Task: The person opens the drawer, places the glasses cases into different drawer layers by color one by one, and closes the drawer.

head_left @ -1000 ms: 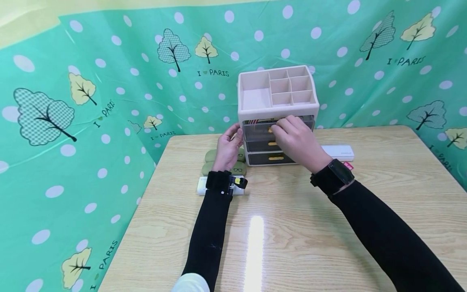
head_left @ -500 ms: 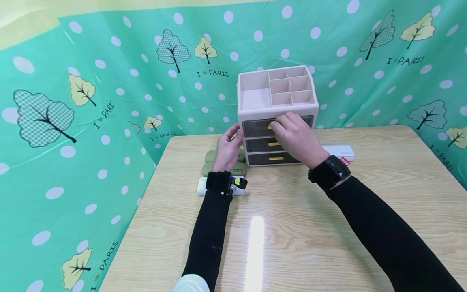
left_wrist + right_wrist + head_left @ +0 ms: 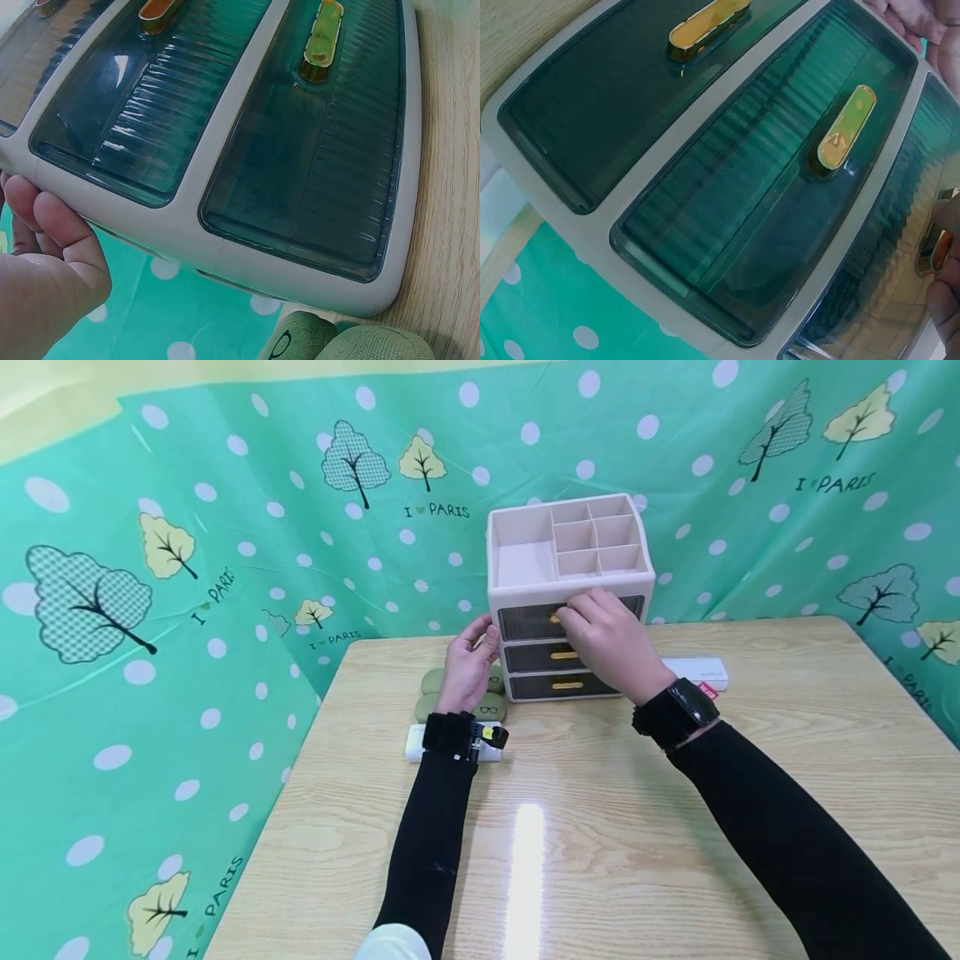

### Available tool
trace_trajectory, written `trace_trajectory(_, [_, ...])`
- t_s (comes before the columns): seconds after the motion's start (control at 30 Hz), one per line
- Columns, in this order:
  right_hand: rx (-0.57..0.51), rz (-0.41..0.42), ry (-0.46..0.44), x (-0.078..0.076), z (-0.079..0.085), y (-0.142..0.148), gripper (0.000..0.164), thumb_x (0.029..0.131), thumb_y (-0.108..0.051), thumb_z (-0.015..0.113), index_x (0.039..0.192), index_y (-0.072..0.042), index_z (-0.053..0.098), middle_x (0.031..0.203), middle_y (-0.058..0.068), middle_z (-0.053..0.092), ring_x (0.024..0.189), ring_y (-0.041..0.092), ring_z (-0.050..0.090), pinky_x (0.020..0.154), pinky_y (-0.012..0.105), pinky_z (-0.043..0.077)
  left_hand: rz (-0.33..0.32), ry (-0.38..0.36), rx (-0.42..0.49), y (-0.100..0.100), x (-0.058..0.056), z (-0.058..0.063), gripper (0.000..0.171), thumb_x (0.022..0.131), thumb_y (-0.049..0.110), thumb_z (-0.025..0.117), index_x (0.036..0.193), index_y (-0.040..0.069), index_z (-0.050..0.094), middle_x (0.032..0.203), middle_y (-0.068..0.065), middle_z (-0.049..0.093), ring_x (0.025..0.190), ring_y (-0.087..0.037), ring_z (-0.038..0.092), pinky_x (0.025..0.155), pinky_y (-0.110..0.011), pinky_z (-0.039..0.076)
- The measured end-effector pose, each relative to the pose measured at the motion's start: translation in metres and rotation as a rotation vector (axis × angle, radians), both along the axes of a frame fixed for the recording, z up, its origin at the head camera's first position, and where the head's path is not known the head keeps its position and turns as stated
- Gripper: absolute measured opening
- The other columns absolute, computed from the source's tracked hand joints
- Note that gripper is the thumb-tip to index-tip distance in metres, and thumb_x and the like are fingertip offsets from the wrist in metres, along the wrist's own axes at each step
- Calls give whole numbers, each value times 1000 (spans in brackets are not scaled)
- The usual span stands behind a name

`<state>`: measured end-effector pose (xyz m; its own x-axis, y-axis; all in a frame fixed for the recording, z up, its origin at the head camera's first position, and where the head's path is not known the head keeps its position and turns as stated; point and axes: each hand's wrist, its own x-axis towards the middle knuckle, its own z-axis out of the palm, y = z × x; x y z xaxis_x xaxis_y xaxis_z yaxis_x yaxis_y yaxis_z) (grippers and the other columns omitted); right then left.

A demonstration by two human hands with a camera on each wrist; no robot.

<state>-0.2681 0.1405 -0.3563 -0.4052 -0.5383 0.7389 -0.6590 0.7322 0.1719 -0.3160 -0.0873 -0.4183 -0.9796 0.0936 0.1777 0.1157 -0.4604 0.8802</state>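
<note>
A white desktop organizer (image 3: 517, 581) with smoky transparent drawers stands at the back of the table. Its top drawer (image 3: 525, 624) sits flush with the frame, like the two drawers below. My right hand (image 3: 611, 639) pinches the gold handle (image 3: 932, 253) of that top drawer, thumb and fingertips around it. At the organizer's left side, my left hand (image 3: 468, 668) touches the side wall with its fingers (image 3: 64, 221) slightly bent. Below the left hand lie two green glasses cases (image 3: 491, 710), partly hidden by the hand and wrist.
A white box (image 3: 416, 744) lies under the left wrist, in front of the cases. Right of the organizer is another white box (image 3: 705, 671) with a red tag (image 3: 708, 691) beside it. A green patterned cloth (image 3: 420, 568) hangs close behind the organizer.
The top drawer has slid in from slightly pulled out to flush, and my right hand moved a little forward with it. My left hand has stayed at the organizer's side.
</note>
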Motion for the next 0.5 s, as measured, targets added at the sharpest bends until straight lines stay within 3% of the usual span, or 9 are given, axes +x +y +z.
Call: trace_trajectory(0.5, [-81, 3, 54, 9, -31, -2, 23, 91, -4, 72, 110, 8, 69, 101, 24, 67, 89, 40, 61, 79, 49, 52, 2, 12, -31, -1, 1, 1, 43, 100, 13, 63, 137, -7, 56, 117, -4, 64, 96, -13, 63, 82, -23, 51])
